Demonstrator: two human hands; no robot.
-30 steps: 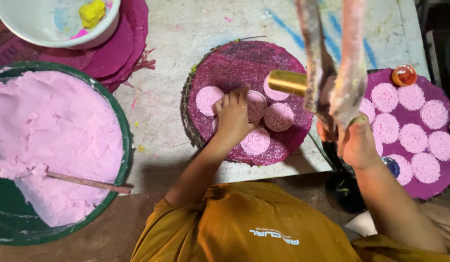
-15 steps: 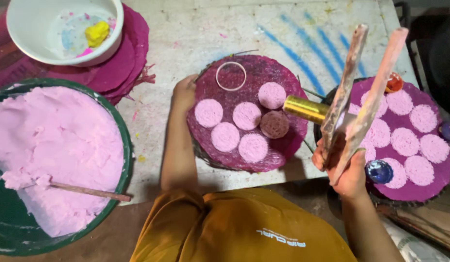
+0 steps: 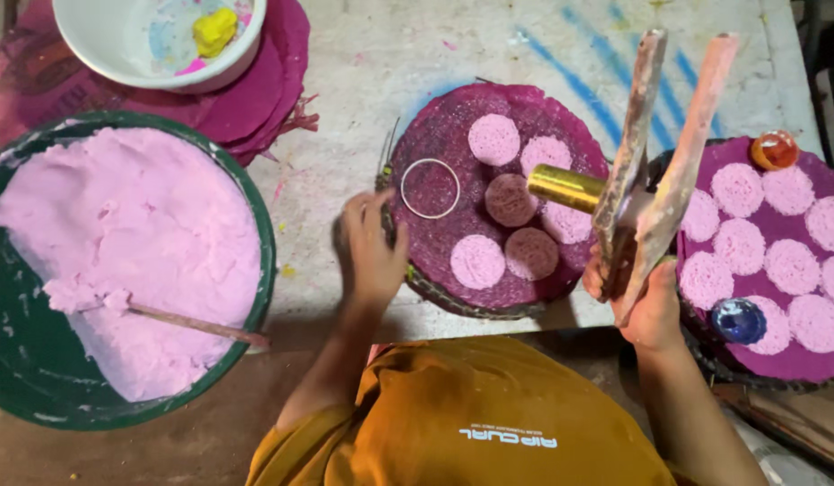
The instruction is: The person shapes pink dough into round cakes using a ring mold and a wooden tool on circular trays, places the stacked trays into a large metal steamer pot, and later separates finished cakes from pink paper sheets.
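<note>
My left hand (image 3: 370, 250) grips the left rim of a round purple woven tray (image 3: 453, 193) that carries several pink dough discs (image 3: 493, 139) and a thin metal ring (image 3: 430, 188). My right hand (image 3: 646, 301) holds a press tool (image 3: 655, 171) with two long dough-smeared handles and a brass cylinder (image 3: 565, 187) that points over the tray. Both hands work near the table's front edge.
A large green basin of pink dough (image 3: 120, 252) with a wooden stick (image 3: 197, 324) in it stands at the left. A white bowl (image 3: 156, 36) sits on stacked purple trays at the back left. A second purple tray (image 3: 799, 355) of pink discs lies at the right.
My left hand left the discs at the tray's middle and moved to its left rim. The tray has turned, with the metal ring now lying on it. The press tool tilted right.
</note>
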